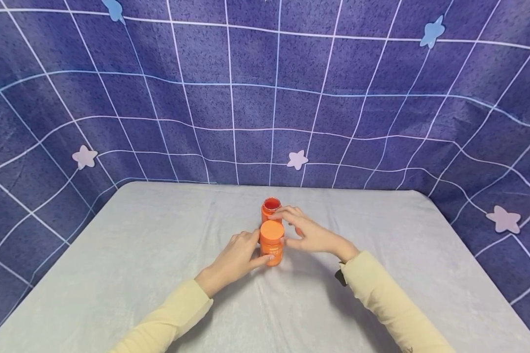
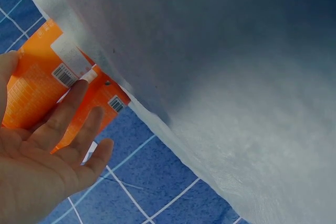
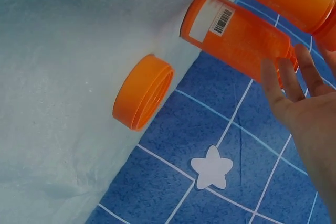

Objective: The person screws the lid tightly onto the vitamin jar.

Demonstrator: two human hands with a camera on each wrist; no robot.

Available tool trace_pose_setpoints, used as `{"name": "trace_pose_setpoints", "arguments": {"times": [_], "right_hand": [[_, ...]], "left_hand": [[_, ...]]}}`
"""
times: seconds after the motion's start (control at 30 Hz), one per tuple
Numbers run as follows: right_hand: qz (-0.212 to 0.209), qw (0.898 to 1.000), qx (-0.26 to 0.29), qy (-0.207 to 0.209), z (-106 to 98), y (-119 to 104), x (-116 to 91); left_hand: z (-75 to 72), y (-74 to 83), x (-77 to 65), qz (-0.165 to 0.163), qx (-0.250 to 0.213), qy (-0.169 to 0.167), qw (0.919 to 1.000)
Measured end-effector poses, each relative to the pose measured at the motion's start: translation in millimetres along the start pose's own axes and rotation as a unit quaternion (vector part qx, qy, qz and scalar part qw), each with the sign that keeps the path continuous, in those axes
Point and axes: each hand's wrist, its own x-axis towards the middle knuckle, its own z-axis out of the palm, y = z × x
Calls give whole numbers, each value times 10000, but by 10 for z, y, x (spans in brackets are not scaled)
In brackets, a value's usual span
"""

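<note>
A blue gridded curtain [image 1: 247, 108] hangs behind a pale table [image 1: 159, 211]. Our left hand [image 1: 235, 254] holds the capped bottle [image 1: 272, 242] between thumb and fingers; our right hand [image 1: 312, 233] is loosely spread, fingertips at the open bottle [image 1: 267, 211], though we cannot tell whether they press on it. We would do well to keep the left grip low and gentle and the right fingers off the open rim, so neither bottle tips. Both stand upright, orange, barcoded, the capped one nearer us; a loose orange cap [image 3: 143, 92] lies right of the open one.
</note>
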Motion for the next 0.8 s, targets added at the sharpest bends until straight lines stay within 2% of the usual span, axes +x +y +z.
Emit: {"name": "trace_pose_setpoints", "arguments": {"times": [0.17, 0.43, 0.7, 0.8], "right_hand": [[10, 10000, 11, -97, -14, -4, 8], [75, 10000, -7, -22, -14, -8, -3], [321, 9986, -126, 400, 42, -34, -34], [289, 9973, -306, 607, 72, -36, -36]], "left_hand": [[7, -4, -1, 6, 61, 34, 10000], [15, -6, -1, 17, 103, 67, 9999], [14, -4, -5, 23, 76, 37, 10000], [15, -4, -6, 28, 83, 41, 10000]]}}
